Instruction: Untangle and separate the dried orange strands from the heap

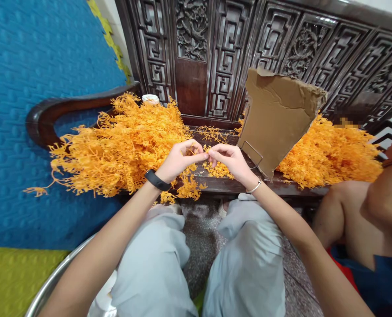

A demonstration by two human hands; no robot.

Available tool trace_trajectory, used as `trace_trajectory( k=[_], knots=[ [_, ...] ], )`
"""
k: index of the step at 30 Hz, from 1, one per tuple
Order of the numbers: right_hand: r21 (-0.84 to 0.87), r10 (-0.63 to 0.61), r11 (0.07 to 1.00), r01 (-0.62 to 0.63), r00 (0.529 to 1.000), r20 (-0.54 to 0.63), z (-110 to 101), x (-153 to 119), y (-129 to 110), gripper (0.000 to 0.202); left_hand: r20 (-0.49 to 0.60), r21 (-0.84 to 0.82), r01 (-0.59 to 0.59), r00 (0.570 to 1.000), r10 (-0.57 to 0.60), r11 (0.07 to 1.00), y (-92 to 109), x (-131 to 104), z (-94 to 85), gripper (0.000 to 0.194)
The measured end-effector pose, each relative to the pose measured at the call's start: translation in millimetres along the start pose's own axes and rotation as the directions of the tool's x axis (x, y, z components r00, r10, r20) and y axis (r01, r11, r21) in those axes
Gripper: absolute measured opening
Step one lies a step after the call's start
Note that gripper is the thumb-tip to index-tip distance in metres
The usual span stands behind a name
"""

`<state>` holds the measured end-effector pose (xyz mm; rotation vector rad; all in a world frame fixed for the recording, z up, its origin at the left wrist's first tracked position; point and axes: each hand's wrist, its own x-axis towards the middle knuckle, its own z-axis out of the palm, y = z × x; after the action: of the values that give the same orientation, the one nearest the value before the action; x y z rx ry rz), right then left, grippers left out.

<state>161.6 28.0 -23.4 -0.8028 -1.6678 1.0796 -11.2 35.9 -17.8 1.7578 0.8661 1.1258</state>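
Note:
My left hand (pixel 185 158), a black band at its wrist, is closed in a pinch on an orange plastic sprig (pixel 191 190), whose branching strands hang below it. My right hand (pixel 228 159), with a silver bangle at the wrist, pinches at the same spot, its fingertips meeting those of the left. Small orange bits show between the fingers, but the exact point of grip is hidden. Both hands are over a dark wooden bench (pixel 215 185). Beside my left hand rises a large heap of orange plastic sprigs (pixel 126 149). Loose orange pieces (pixel 220 169) lie under the hands.
A brown cardboard sheet (pixel 278 119) stands upright right of my hands, with a bent wire frame (pixel 252 154) at its foot. Behind it lies another orange heap (pixel 334 152). Another person's bare leg (pixel 344 211) is at right. A metal basin rim (pixel 59 275) curves at lower left.

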Motion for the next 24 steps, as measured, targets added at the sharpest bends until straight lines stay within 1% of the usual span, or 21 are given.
trace_trajectory(
  k=[5,7,10,12,15,17,20,24],
  knots=[
    [0.017,0.008,1.000,-0.007,0.999,-0.031,-0.3,0.2,2.2,0.029,0.001,-0.019,-0.004,1.000,0.004,1.000,-1.8,1.5,1.8,0.019],
    [0.006,0.013,1.000,-0.012,0.999,-0.032,0.0,0.0,1.4,0.031,0.007,-0.033,0.017,1.000,-0.017,0.999,-2.5,2.0,2.5,0.019],
    [-0.019,0.017,1.000,-0.017,1.000,-0.007,0.0,-0.3,0.8,0.031,0.020,-0.032,0.064,0.998,-0.063,0.997,-3.1,2.4,2.4,0.020],
    [-0.056,0.010,0.998,-0.009,1.000,0.012,-0.2,-0.4,2.2,0.030,0.036,0.010,0.065,0.997,-0.065,0.998,-3.4,2.1,1.4,0.021],
    [-0.182,-0.028,0.983,0.029,1.000,0.007,-0.1,-0.3,6.9,0.028,0.054,0.133,0.020,0.998,-0.027,0.991,-4.5,0.9,-0.9,0.021],
    [-0.289,-0.065,0.955,0.063,0.998,0.003,0.3,-0.3,9.7,0.024,0.064,0.227,-0.010,0.998,-0.005,0.974,-5.6,-0.1,-2.5,0.021],
    [-0.423,-0.097,0.899,0.113,0.994,0.059,0.9,-0.8,11.1,0.017,0.100,0.323,-0.033,0.995,0.001,0.946,-7.9,-1.5,-4.0,0.024],
    [-0.565,-0.072,0.814,0.132,0.989,0.128,0.4,-1.7,10.5,0.015,0.163,0.430,-0.096,0.986,0.028,0.898,-12.4,-2.0,-4.7,0.026]
  ],
)
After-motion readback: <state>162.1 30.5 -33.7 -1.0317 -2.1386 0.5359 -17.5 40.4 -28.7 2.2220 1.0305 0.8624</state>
